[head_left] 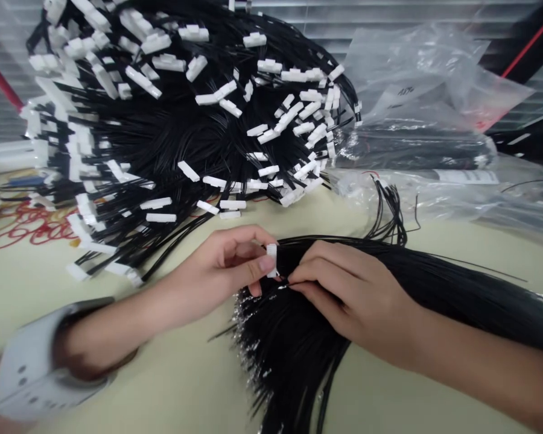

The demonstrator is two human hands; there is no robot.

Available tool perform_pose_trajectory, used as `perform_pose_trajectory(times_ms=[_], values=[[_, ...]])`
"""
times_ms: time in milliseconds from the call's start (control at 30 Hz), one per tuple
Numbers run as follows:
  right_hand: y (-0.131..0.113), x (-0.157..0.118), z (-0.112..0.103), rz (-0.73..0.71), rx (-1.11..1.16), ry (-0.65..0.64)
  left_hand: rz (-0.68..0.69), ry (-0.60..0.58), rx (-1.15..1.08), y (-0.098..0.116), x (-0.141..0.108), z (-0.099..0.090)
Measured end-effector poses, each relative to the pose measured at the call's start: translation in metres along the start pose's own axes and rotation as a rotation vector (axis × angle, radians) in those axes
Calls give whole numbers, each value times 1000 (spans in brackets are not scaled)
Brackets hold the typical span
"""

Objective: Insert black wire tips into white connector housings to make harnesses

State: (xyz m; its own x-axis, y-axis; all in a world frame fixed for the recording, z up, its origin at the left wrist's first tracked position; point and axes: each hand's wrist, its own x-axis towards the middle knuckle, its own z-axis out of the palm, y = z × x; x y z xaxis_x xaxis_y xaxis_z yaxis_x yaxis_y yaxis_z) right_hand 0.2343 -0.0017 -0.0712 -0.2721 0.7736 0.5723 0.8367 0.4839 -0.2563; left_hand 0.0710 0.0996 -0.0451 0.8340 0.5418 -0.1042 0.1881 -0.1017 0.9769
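My left hand point(233, 271) pinches a small white connector housing point(272, 260) between thumb and fingers. My right hand point(350, 295) holds a thin black wire point(294, 285) with its fingertips, right beside the housing. That wire comes from a thick bundle of black wires point(294, 355), which lies under and between my hands, with bare metal ends showing along its left side. Behind my hands spreads a large heap of black wires fitted with white connectors point(172, 120). The housing's opening is hidden by my fingers.
Clear plastic bags point(416, 78) holding more black wire lie at the back right, one with a white label. Red wire loops point(27, 228) lie at the left on the pale table point(172, 386). A white band point(27, 371) circles my left wrist. Window blinds fill the background.
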Motion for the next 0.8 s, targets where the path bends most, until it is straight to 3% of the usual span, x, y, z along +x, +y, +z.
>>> perform_pose_trajectory(times_ms=[167,400,800], values=[[-4,1,-4,153,109,68,27,-34,77,3,-4,3],[-1,-4,-2,55,87,5,-13,3,68,5,-4,3],[-1,-2,0,61,62,-11,-45,-83,98,5,0,-4]])
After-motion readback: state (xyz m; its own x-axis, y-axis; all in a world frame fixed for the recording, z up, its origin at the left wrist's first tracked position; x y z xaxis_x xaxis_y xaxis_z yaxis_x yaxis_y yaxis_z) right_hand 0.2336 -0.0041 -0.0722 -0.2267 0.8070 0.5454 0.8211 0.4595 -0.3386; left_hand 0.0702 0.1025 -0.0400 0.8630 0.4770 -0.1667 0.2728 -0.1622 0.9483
